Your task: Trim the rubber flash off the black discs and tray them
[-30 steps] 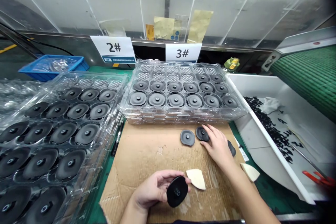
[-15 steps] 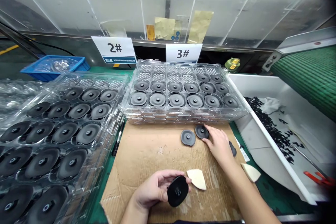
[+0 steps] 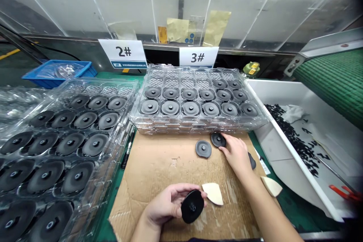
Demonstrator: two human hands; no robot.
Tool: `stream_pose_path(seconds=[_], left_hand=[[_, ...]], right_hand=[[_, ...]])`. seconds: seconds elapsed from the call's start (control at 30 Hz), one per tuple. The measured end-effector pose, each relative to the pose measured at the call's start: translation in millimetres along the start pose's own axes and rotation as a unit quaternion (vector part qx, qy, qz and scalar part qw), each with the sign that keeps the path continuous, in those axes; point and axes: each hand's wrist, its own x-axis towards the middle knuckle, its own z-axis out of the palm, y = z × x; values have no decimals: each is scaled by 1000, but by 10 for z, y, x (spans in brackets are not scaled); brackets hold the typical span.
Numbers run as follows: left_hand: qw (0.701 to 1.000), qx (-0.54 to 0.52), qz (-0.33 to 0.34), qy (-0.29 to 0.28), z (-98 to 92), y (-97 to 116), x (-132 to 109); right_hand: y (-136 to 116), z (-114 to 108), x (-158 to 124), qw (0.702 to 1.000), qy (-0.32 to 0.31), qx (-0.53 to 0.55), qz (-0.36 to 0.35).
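Observation:
My left hand (image 3: 167, 205) grips a black rounded plastic disc (image 3: 192, 207) by its edge, tilted so its face with a small central mark points toward me. Farther off, my right hand (image 3: 236, 155) pinches the edge of another black disc (image 3: 217, 140) with a raised hub, close to the front of the clear tray stack. Just left of that one, a loose disc (image 3: 203, 149) lies on the cardboard (image 3: 153, 174). Part of one more dark disc (image 3: 252, 160) shows behind my right wrist. A cream wedge-shaped sponge (image 3: 213, 193) lies beside my left fingers.
Clear compartment trays (image 3: 198, 123) hold rows of discs behind the cardboard, and another disc-filled tray (image 3: 93, 166) stands at left. At right, a white bin (image 3: 297, 193) holds small black parts and red-handled pliers (image 3: 344, 193). A second sponge (image 3: 271, 186) sits near my right forearm.
My right hand has shifted very slightly away from me with its disc, toward the trays. My left hand and its disc have barely moved.

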Motion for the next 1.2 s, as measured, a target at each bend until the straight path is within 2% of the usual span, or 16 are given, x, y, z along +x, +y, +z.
stream_pose_path(seconds=[0.3,0.53,0.67,0.8,1.2], left_hand=[[1000,-2,0,-2,5,0,1],[1000,0,0,-4,-5,-2,3],[1000,3,-3,-9,-12,5,10],[1000,3,2,-11,1,11,11],[1000,-2,3,-14,9,21,8]], right_hand=[[-59,-67,-13,1000,-2,12,1],[-359,-191,-180,999,-20,35,-24],[-540,-126,-199,997,-47,38,-43],[-604,-41,-115,997,-53,35,-47],[-741,131,87,996,-11,48,-70]])
